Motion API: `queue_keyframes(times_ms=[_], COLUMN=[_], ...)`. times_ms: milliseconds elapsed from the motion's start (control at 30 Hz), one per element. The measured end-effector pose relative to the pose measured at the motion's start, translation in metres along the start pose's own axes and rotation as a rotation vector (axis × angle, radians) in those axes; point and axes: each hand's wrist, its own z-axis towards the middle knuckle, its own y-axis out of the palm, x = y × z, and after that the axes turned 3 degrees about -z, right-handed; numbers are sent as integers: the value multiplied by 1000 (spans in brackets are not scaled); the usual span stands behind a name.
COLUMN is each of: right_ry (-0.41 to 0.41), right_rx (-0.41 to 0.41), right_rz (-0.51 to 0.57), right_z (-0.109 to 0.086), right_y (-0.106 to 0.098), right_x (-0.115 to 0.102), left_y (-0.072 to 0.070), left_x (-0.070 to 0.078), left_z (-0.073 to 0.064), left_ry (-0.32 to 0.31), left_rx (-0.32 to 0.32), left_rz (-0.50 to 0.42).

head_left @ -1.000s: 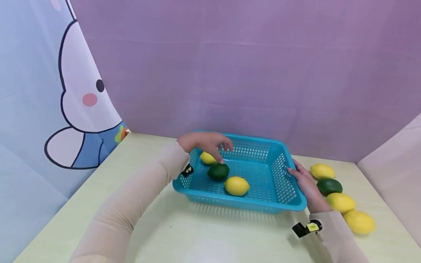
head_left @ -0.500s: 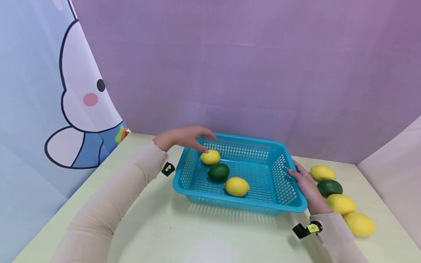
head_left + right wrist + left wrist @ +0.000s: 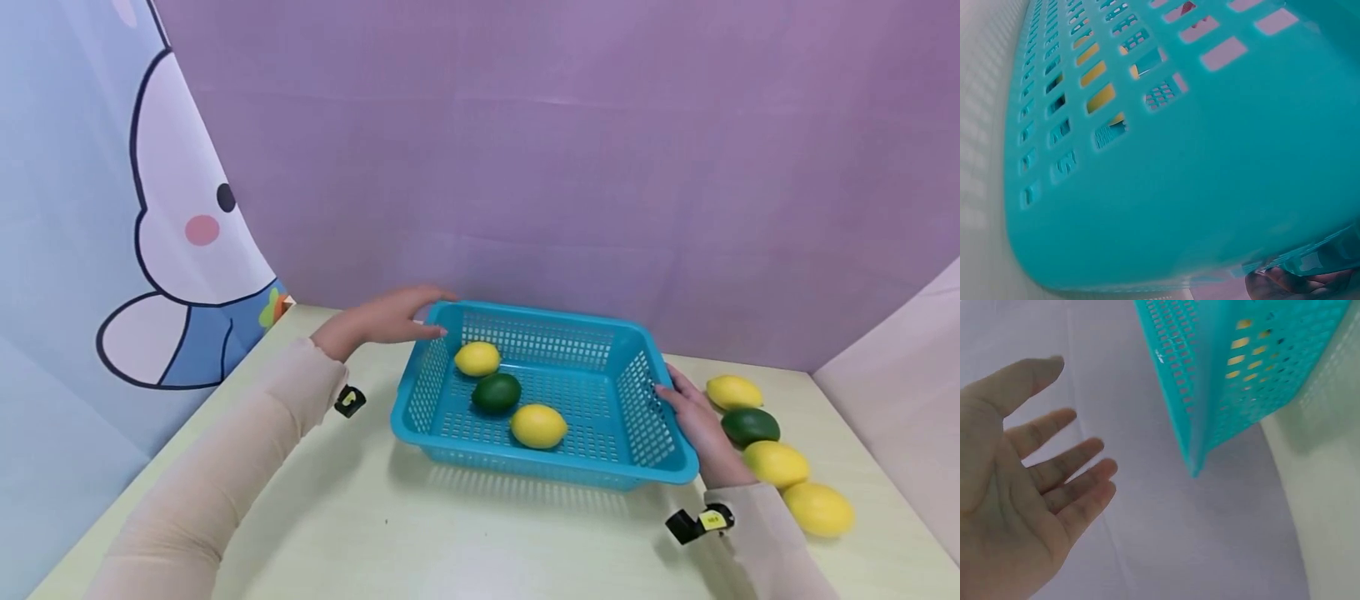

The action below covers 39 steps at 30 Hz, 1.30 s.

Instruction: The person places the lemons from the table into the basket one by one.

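Observation:
A blue-green perforated plastic basket (image 3: 480, 451) stands on the table. Inside, toward its left half, lie a yellow lemon (image 3: 477, 358), a dark green oval fruit like an avocado (image 3: 496, 393) and another lemon (image 3: 538, 426). My right hand (image 3: 697, 421) grips the basket's right rim, thumb over the top; in the right wrist view its fingers (image 3: 1297, 284) are mostly hidden behind the basket wall. At the back left corner my left hand (image 3: 386, 317) hovers with fingers spread. The left wrist view has that palm (image 3: 1016, 506) bare, apart from the basket edge (image 3: 1207, 394).
Right of the basket, a row holds a lemon (image 3: 733, 392), a dark green fruit (image 3: 750, 426) and two more lemons (image 3: 776, 463), (image 3: 819, 509). A purple cloth (image 3: 480, 150) hangs behind the table (image 3: 420, 533). A cartoon-printed cloth (image 3: 75, 250) hangs at left.
My left hand has moved left from above the fruits inside the basket to its back left corner, uncovering the rear lemon. The right hand, basket and fruits stay put.

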Motion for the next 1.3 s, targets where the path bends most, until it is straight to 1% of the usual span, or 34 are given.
queue_keyframes(times_ms=[167, 267, 400, 500, 600, 733, 867, 933, 1067, 1200, 1300], right_ry=[-5, -6, -2, 4, 0, -14, -8, -1, -7, -27, -23], right_rx=[0, -4, -10, -11, -10, -8, -10, -7, -2, -17, -23], right_rz=[5, 8, 22, 27, 18, -2, -6, -4, -4, 18, 31], right_z=[0, 1, 1, 0, 0, 0, 1, 0, 1, 3, 4], right_y=[0, 0, -1, -1, -1, -1, -2, -2, -4, -4, -3], right_x=[0, 0, 1, 1, 0, 0, 0, 0, -1, -1, -1], left_y=[10, 18, 30, 39, 48, 60, 72, 77, 82, 82, 85], left_x=[-11, -19, -28, -31, -32, -38, -43, -43, -39, -35, -38], left_z=[-9, -15, -20, -23, -27, -29, -28, -27, -25, -24, -22], left_ry=[-43, -43, -53, -81, -138, -242, -299, -303, -330, -406, -434], left_rx=[64, 97, 125, 152, 204, 295, 372, 392, 398, 395, 367], left_rz=[8, -25, -70, -90, -124, -221, -308, -336, -430, -560, -677])
